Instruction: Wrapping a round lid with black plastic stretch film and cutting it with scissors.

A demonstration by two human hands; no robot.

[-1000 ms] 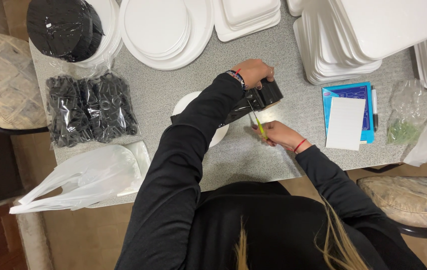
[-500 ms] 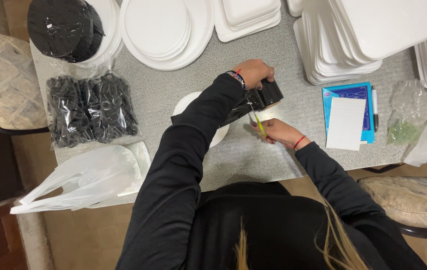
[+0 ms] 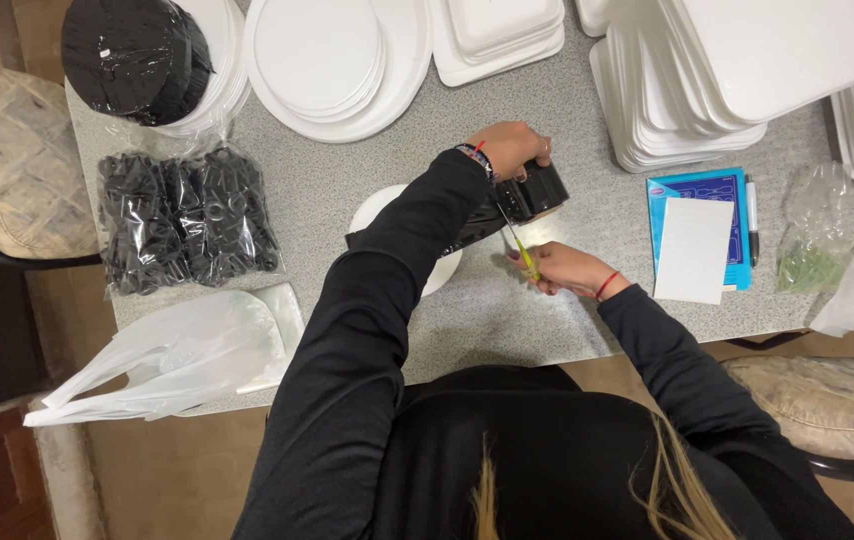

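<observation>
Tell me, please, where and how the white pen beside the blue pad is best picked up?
Pinch the pen at mid-barrel from its right side, probably; it lies flat on the table, hard against the blue pad on its left, with bare table on its right.

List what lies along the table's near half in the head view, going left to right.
White plastic bag → bag of black plastic pieces → round white lid → left hand on a black wrapped stack → right hand with scissors → blue booklet → pen → clear bag.

Grey speckled table (image 3: 567, 330). Padded chairs w/ dark frames at left (image 3: 7, 160) & lower right (image 3: 827, 400). Tan floor (image 3: 177, 470). Even light.
</observation>
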